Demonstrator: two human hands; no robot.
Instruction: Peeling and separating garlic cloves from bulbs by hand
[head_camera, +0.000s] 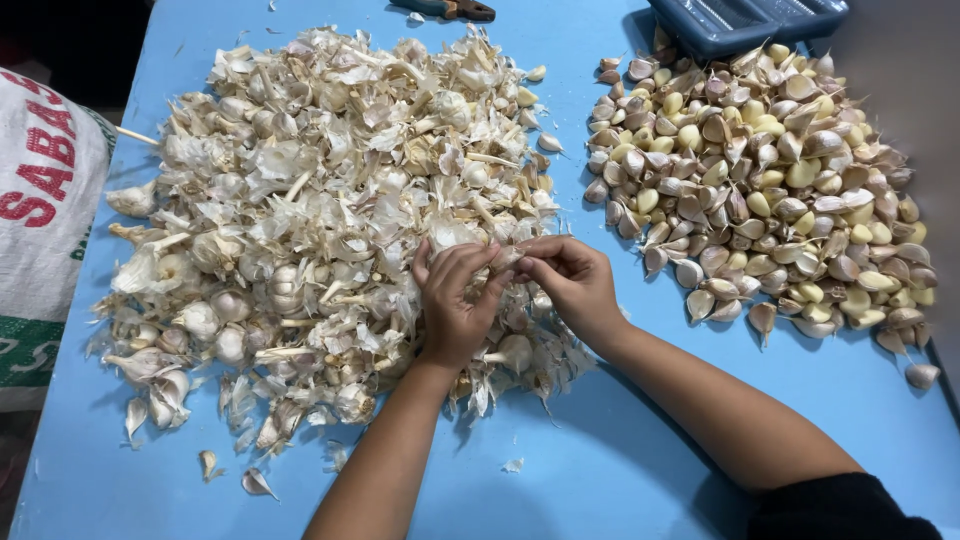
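Note:
A big heap of garlic bulbs and papery skins covers the left half of the blue table. My left hand and my right hand meet over the heap's right edge. Together their fingertips pinch a small piece of garlic. To the right lies a separate pile of loose garlic cloves, some peeled and yellow, some still in skin. My right sleeve is black.
A white printed sack stands off the table's left edge. A dark blue tray sits at the back right. A tool with a brown handle lies at the back edge. Stray skins dot the front left.

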